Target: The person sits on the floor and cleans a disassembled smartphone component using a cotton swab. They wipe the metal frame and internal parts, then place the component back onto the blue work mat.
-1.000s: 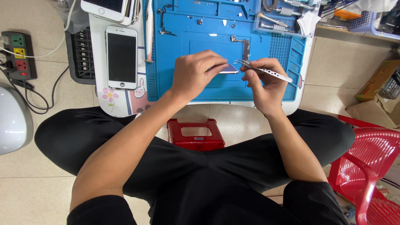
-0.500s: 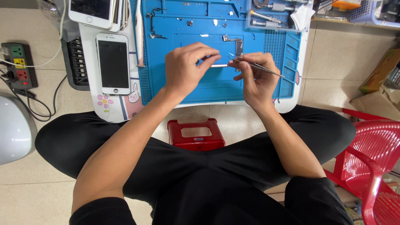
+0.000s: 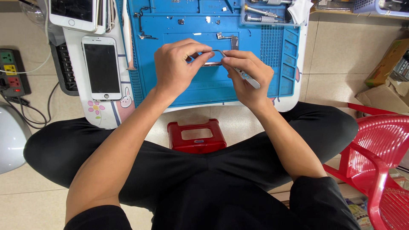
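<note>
Both hands are up over the blue silicone repair mat (image 3: 200, 91) that covers the small white low table (image 3: 106, 115). The left hand (image 3: 174, 68) pinches a thin flat silvery phone part (image 3: 211, 64) edge-on between thumb and fingertips, holding it just above the middle of the mat. The right hand (image 3: 245, 76) is closed around a pair of slim metal tweezers (image 3: 238, 70), whose tips touch the top edge of that part right beside the left fingertips.

Left of the mat, a white smartphone with a dark screen (image 3: 102, 68) lies face up, with a second white phone (image 3: 74, 12) above it at the table corner. A clear plastic tray of metal tools (image 3: 266, 12) sits at the mat's top right. A brown cardboard box (image 3: 385, 70) stands on the tiled floor far right, near a red plastic chair (image 3: 379, 157). A small red plastic stool (image 3: 197, 136) sits between the knees, with a little oval blue sticker on it. A grey power strip with green, yellow and red sockets (image 3: 12, 70) lies on the floor far left.
</note>
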